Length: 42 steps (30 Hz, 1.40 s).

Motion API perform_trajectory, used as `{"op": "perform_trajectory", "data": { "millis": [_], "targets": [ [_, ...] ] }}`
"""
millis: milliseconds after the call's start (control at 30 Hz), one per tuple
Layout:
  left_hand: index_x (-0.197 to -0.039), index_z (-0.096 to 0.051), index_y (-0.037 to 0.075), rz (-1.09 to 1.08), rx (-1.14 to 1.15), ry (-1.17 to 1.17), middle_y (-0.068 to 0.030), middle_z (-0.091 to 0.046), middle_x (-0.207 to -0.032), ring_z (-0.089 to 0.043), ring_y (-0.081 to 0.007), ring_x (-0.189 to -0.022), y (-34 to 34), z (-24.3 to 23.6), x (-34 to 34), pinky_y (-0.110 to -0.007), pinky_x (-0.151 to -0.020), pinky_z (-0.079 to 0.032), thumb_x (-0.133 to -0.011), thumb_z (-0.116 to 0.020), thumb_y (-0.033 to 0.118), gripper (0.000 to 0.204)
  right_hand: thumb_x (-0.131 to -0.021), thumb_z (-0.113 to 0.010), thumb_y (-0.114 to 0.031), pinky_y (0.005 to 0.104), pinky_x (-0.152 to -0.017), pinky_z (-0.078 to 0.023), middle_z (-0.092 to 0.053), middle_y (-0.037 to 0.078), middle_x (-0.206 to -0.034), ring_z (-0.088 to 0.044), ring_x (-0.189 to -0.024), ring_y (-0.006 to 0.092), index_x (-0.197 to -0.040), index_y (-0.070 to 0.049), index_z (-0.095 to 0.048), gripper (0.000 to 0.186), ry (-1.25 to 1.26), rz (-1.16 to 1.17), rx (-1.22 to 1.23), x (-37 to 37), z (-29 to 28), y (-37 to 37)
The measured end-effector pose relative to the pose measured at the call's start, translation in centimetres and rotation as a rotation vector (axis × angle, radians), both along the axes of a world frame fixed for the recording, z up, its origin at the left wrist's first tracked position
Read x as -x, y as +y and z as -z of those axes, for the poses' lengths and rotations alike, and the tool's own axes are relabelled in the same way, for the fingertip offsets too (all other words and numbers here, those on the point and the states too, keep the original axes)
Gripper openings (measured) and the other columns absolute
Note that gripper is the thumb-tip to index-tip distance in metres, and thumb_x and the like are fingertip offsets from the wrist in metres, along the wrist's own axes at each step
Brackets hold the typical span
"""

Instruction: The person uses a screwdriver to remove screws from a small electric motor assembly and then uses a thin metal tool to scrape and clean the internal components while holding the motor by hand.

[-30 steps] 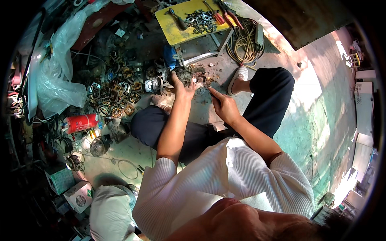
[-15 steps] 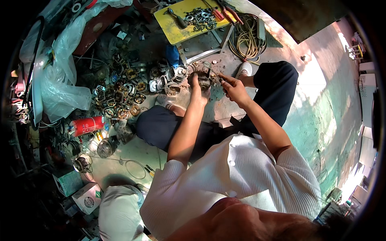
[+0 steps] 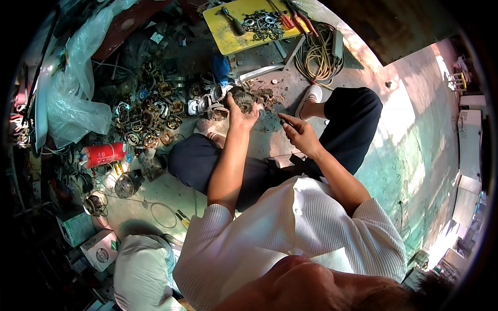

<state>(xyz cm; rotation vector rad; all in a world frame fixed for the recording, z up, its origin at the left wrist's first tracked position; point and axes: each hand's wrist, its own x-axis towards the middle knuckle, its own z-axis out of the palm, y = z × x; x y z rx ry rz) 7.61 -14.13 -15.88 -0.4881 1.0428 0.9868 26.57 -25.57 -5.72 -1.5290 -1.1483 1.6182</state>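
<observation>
My left hand [image 3: 243, 118] is closed around a dirty, dark brown motor part [image 3: 243, 99], round and ridged, held low over the floor between my feet. My right hand [image 3: 302, 136] is apart from that part, nearer my lap. It grips a slim dark tool [image 3: 284, 118] whose kind I cannot make out, its tip toward the motor part. Just left of my left hand lie several silvery metal motor housings [image 3: 199, 105]. Small debris is scattered on the floor beyond my hands.
A low yellow table [image 3: 220, 36] bears a screwdriver [image 3: 233, 22], red-handled pliers [image 3: 303, 19] and a pile of metal rings [image 3: 265, 25]. Right of it lies coiled cable [image 3: 319, 59]. Loose motor cores [image 3: 150, 116] and a red cylinder [image 3: 104, 154] stand left; a white sack [image 3: 140, 274] is lower left.
My right hand with the slim tool has drawn back from the motor part toward me. My left hand has moved slightly left with the part, and the whole view has shifted a little.
</observation>
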Motion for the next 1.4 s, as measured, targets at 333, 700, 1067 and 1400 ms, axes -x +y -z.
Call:
{"op": "perform_trajectory", "data": {
  "millis": [333, 700, 1067, 1400],
  "targets": [
    [-0.131, -0.049, 0.014, 0.028, -0.056, -0.016, -0.004, -0.047, -0.128, -0.049, -0.0236, -0.11, -0.4, -0.7, 0.0, -0.043, -0.094, -0.037, -0.071, -0.059, 0.078, 0.088, -0.098, -0.055, -0.014, 0.0228, -0.06, -0.039, -0.051, -0.005, -0.078, -0.041, -0.066, 0.0056, -0.136, -0.007, -0.055, 0.038, 0.011, 0.025, -0.005, 0.5, -0.6, -0.1],
    [-0.133, -0.048, 0.016, 0.025, -0.063, 0.03, -0.0031, -0.048, -0.129, -0.048, -0.0231, -0.115, -0.4, -0.1, -0.3, -0.042, -0.095, -0.036, -0.069, -0.061, 0.08, 0.092, -0.098, -0.055, -0.014, 0.0233, -0.062, -0.041, -0.054, -0.004, -0.079, -0.044, -0.068, 0.0063, -0.134, -0.007, -0.056, 0.037, -0.03, 0.032, -0.019, 0.5, 0.1, -0.1],
    [-0.143, -0.04, 0.018, 0.114, -0.417, 0.391, -0.0018, -0.045, -0.143, -0.039, -0.0254, -0.134, -0.3, 2.6, -0.1, -0.043, -0.114, -0.017, -0.071, -0.065, 0.076, 0.096, -0.101, -0.05, -0.016, 0.0199, -0.048, -0.036, -0.05, -0.003, -0.072, -0.041, -0.055, 0.0052, -0.137, -0.015, -0.054, 0.037, 0.124, 0.056, 0.062, 0.0, 2.6, 0.8],
    [-0.138, -0.042, 0.006, 0.087, -0.474, 0.525, -0.0091, -0.052, -0.133, -0.056, -0.0284, -0.116, -0.8, 0.7, 0.0, -0.044, -0.103, -0.048, -0.084, -0.07, 0.05, 0.076, -0.096, -0.055, -0.014, 0.0353, -0.072, -0.053, -0.07, 0.014, -0.102, -0.063, -0.075, 0.0181, -0.126, -0.003, -0.059, 0.032, -0.669, -0.166, -0.371, 1.5, 1.7, -0.5]
  ]
}}
